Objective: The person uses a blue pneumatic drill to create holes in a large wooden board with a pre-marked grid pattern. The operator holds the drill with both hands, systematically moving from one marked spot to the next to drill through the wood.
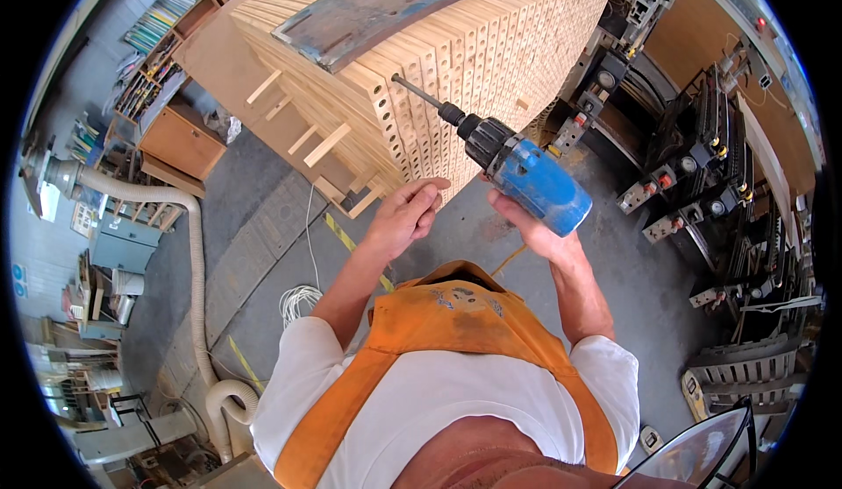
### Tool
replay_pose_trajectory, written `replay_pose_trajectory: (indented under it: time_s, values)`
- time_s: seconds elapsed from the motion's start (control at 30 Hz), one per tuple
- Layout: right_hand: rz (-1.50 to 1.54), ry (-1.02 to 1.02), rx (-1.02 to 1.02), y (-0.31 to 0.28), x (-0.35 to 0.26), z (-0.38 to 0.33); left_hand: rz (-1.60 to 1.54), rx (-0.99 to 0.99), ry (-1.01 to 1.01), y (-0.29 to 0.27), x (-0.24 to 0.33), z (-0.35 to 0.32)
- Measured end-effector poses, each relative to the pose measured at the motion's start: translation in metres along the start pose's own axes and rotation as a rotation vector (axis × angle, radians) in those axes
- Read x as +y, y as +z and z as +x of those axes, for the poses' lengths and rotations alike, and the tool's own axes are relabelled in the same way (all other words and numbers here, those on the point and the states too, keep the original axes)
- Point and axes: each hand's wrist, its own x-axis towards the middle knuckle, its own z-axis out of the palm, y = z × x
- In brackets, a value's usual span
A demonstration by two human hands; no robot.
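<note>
My right hand (524,218) grips a blue cordless drill (542,189) by its handle, which the drill's body mostly hides. From its black chuck a long thin bit (416,91) reaches up and left, its tip close to the top left corner of the stack's drilled face. That stack of pale wooden pieces (491,50) carries rows of round holes. My left hand (410,211) is closed, thumb against the curled fingers, near the lower edge of the holes. Whatever it may hold is too small or hidden to make out.
A worn blue metal plate (377,11) lies on the stack. Wooden sticks (326,144) jut from its left side. At the right stand machines with gauges (605,78). On the left floor run a ribbed hose (195,270) and a coiled white cable (299,301).
</note>
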Motion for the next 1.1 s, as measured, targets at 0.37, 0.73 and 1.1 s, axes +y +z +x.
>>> replay_pose_trajectory:
  time_s: [0.37, 0.73, 1.1]
  values:
    - [0.093, -0.079, 0.012, -0.002, -0.007, 0.001, 0.207, 0.252, 0.465, 0.01, 0.065, 0.015]
    - [0.609, 0.132, -0.184, -0.031, 0.015, -0.023, -0.247, 0.123, 0.364, 0.014, 0.067, 0.019]
    - [0.205, 0.192, -0.117, -0.027, 0.043, -0.039, -0.005, 0.105, 0.279, 0.021, 0.069, 0.037]
